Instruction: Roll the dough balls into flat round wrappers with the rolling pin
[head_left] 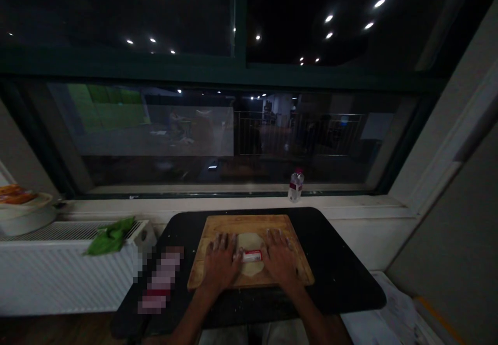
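Note:
A flat round of dough (pixel 250 241) lies on a wooden board (pixel 249 222) on the black table. Across the dough sits a short roller-like piece with a red-and-white label (pixel 252 255); only its middle shows, its ends hidden by my hands. My left hand (pixel 223 259) lies palm down at its left end, fingers stretched forward over the board. On the right, my right hand (pixel 280 256) rests likewise, with its fingers spread. Pale flour-like powder marks the fingers of both hands.
On the black table (pixel 330 262), a blurred-out pinkish item (pixel 161 280) lies to the left. A clear bottle (pixel 296 186) stands on the windowsill. A green cloth (pixel 111 236) hangs over the white radiator (pixel 70 277), near a white bowl (pixel 29 218) holding orange-brown items. Papers (pixel 383 308) lie lower right.

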`<state>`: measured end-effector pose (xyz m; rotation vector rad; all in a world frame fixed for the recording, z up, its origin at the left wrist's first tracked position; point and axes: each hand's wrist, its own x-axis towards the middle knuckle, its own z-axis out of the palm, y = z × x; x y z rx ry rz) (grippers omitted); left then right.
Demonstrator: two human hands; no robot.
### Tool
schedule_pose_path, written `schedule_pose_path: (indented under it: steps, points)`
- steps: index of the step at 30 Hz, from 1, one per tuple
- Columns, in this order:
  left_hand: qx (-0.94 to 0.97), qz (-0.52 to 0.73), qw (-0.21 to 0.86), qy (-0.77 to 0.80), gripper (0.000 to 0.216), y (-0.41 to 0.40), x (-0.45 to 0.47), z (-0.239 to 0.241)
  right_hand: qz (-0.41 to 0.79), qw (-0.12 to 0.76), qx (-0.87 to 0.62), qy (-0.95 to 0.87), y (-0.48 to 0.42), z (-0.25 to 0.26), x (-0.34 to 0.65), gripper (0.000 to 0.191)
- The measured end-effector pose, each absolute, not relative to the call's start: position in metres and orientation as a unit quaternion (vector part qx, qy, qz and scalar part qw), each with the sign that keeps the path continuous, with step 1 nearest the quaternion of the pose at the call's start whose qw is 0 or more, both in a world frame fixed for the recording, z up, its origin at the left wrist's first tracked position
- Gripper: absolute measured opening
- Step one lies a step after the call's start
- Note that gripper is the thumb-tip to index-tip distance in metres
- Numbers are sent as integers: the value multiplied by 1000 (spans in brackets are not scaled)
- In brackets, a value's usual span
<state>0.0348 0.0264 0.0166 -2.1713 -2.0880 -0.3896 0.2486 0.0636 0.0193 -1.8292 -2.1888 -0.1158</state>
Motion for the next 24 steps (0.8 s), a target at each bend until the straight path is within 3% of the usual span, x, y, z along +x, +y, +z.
schedule_pose_path:
  steps: [8,24]
  points:
    - [-755,-183,92,-623,56,-17,27,1,-144,207,-592,-766,18,-11,269,58]
    - [-732,-96,-11,-675,68,84,9,25,-25,72,-615,-785,90,34,257,66]
